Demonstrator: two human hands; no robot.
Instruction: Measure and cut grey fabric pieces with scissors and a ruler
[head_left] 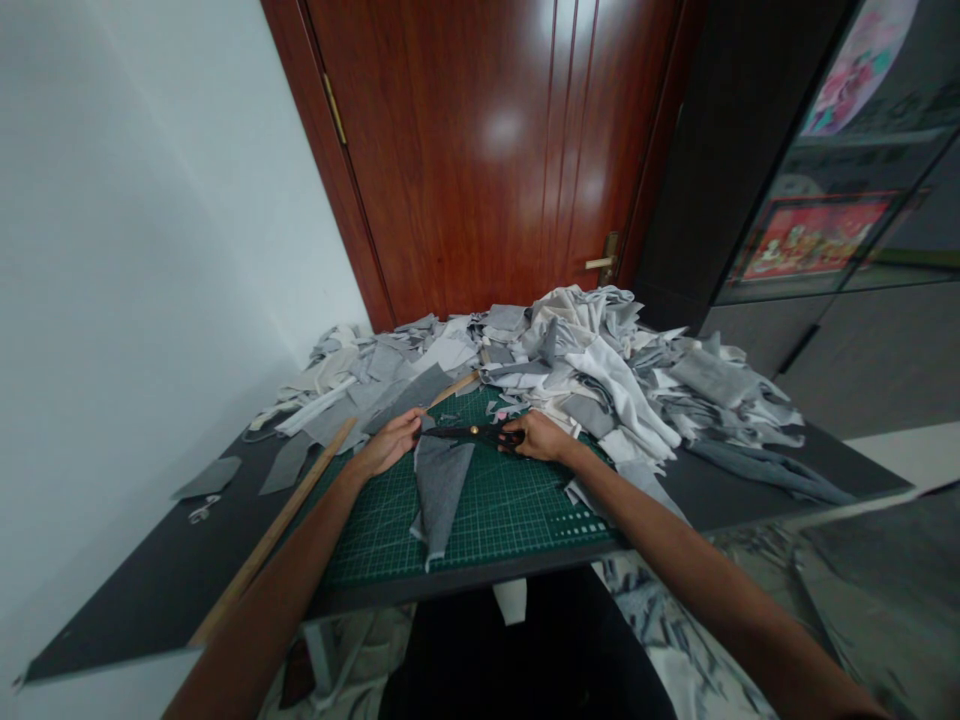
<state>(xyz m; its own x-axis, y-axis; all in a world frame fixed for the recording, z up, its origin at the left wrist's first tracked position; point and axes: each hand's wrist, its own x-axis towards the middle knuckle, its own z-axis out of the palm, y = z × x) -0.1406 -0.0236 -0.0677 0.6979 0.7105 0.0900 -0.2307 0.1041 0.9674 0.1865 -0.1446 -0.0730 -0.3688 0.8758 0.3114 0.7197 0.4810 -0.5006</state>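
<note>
My right hand (536, 437) is closed around the handles of black scissors (474, 431), whose blades point left across the top of a grey fabric piece (444, 485). At the blade tips, my left hand (395, 440) pinches the upper left corner of that fabric. The piece is tapered and hangs down over a green cutting mat (517, 510), its narrow end towards me. Small grey offcuts lie on the mat just beyond the scissors. Whether the blades are fully closed cannot be made out.
A big heap of grey and white fabric scraps (592, 350) covers the back of the dark table (187, 580). A wooden strip (277, 530) lies along the mat's left side. Behind stands a brown door (480, 150); a dark cabinet (885, 350) is on the right. More scraps litter the floor.
</note>
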